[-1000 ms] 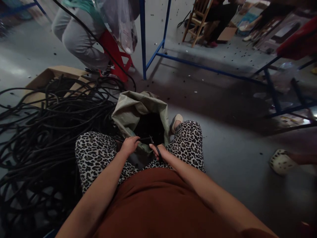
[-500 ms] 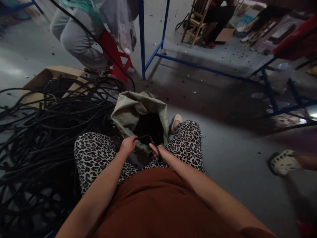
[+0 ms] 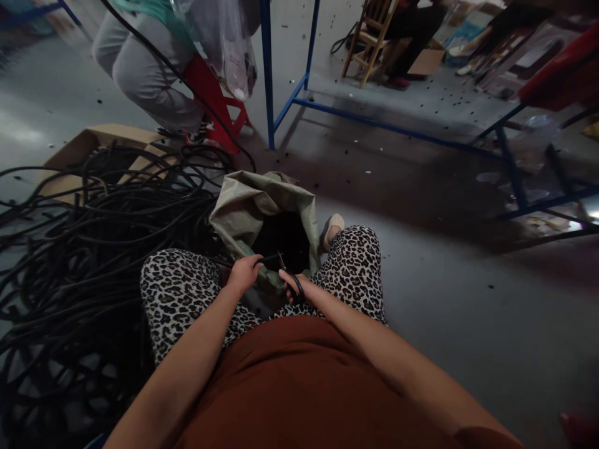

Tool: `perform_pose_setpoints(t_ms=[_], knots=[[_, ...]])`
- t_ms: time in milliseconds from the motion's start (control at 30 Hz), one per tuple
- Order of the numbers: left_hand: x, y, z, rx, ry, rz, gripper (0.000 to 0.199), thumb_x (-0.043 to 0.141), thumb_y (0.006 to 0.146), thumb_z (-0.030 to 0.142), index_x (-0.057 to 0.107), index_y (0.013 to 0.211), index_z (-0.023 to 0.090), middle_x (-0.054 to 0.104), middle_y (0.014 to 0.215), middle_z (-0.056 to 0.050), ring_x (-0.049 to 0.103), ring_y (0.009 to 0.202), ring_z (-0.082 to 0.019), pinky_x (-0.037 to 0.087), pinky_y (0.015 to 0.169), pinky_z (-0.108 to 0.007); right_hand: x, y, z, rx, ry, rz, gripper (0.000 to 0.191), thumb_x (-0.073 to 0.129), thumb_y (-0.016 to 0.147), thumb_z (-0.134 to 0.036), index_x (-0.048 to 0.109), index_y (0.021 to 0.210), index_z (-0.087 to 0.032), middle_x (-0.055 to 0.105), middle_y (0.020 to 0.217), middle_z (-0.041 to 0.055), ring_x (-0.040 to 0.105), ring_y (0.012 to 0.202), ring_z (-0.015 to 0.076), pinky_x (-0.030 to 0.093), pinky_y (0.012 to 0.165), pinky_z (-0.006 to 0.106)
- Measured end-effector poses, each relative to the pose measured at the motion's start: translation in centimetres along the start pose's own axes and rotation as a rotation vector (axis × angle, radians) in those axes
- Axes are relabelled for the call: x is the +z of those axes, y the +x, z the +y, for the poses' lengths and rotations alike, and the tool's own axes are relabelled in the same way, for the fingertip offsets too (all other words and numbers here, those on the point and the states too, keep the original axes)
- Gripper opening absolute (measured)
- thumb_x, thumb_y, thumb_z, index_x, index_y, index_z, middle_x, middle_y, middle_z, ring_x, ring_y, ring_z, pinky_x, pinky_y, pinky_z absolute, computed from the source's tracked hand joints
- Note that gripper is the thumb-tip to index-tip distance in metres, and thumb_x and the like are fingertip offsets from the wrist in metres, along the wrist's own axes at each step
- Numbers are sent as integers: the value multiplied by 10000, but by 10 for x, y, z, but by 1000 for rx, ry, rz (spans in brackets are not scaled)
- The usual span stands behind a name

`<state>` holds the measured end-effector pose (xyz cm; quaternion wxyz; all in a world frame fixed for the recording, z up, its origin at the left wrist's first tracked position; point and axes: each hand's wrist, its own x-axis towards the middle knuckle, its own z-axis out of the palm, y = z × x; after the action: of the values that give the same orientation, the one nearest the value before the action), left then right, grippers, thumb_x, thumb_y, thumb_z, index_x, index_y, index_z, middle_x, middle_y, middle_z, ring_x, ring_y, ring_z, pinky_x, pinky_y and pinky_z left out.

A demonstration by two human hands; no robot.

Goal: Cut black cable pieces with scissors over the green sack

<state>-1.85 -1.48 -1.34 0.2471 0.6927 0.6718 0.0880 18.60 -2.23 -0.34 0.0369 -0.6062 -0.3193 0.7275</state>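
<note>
My left hand (image 3: 244,273) is closed round a black rubber strip (image 3: 270,257), whose free end sticks out over the mouth of an open woven sack (image 3: 236,212). Scissors with black handles (image 3: 298,288) sit in my right hand (image 3: 291,284); their blades point up toward the strip's end and look parted. The sack stands between my knees with its rim folded outward. Its inside is dark, and I cannot make out clearly what lies in it. On the left, a large tangled heap of black strips (image 3: 107,231) lies on the floor beside my leg.
A cardboard box (image 3: 70,156) lies behind the heap. A blue metal frame (image 3: 384,126) stands ahead. Someone in grey trousers (image 3: 140,75) sits by a red stool (image 3: 210,103). A wooden chair (image 3: 372,40) and other seated people are farther back. Small dark bits litter the floor.
The scissors have shifted slightly left and their blades have parted. The bent strip end beside them is gone from sight. A person's foot in a pale clog has left the right side.
</note>
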Motion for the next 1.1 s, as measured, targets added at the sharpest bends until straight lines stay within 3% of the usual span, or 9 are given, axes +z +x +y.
perform_pose_setpoints(t_ms=[567, 800, 1100], knots=[[0, -1, 3, -1, -22, -51, 302, 482, 841, 278, 600, 1114, 223, 657, 1095, -42, 583, 1025, -178, 421, 938, -301, 4, -5, -8, 7, 18, 33, 455, 489, 857, -556, 510, 676, -139, 474, 432, -21, 452, 320, 89, 390, 319, 184], [-1, -1, 0, 29, -51, -33, 303, 475, 850, 308, 597, 1115, 228, 661, 1082, -36, 585, 1024, -171, 425, 938, -296, 4, -3, -10, -85, -81, 97, 432, 510, 857, -509, 508, 619, -148, 437, 400, -34, 411, 295, 81, 375, 291, 182], [-12, 0, -10, 55, 123, -16, 291, 490, 838, 261, 582, 1110, 215, 657, 1046, -66, 583, 1004, -194, 415, 907, -317, 1, -2, -9, -85, -83, 198, 443, 510, 861, -496, 472, 584, -152, 410, 371, -46, 388, 249, 66, 334, 247, 161]])
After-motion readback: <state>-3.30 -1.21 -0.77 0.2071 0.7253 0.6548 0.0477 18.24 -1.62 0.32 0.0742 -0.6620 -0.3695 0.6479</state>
